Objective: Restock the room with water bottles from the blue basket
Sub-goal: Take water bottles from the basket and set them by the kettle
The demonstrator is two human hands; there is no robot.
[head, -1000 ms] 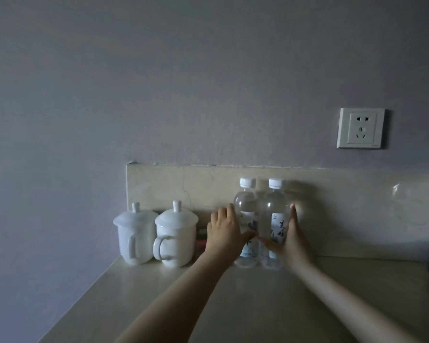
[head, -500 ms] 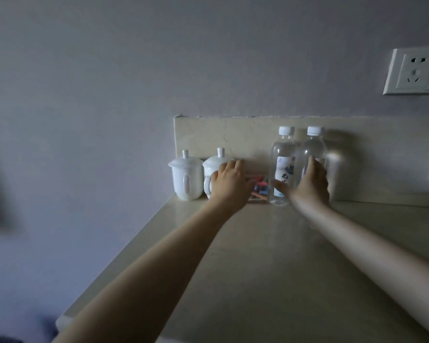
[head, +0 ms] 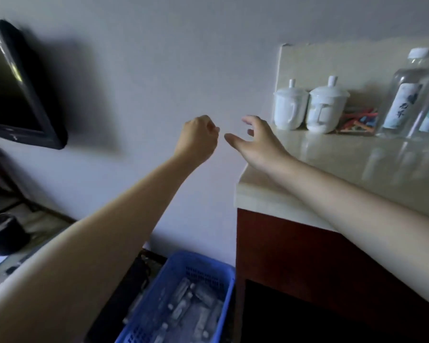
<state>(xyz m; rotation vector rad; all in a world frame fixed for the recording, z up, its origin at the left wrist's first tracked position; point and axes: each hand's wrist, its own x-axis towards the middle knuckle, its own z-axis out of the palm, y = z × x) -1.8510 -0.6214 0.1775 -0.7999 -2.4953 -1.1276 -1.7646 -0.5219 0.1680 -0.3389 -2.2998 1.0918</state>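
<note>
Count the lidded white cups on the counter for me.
2. The left lidded cup and the right lidded cup stand side by side on the counter, left of the colourful sachets. None looks hidden.

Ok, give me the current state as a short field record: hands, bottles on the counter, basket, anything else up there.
left hand: curled, holding nothing, in the air left of the counter
right hand: fingers loosely spread, empty, over the counter's left end
water bottles: two, upright, side by side at the counter's back, untouched
blue basket: on the floor beside the cabinet, bottles lying inside
lidded cups: two, white, left of the bottles
coloured sachets: between cups and bottles
counter: pale top, shiny
</note>
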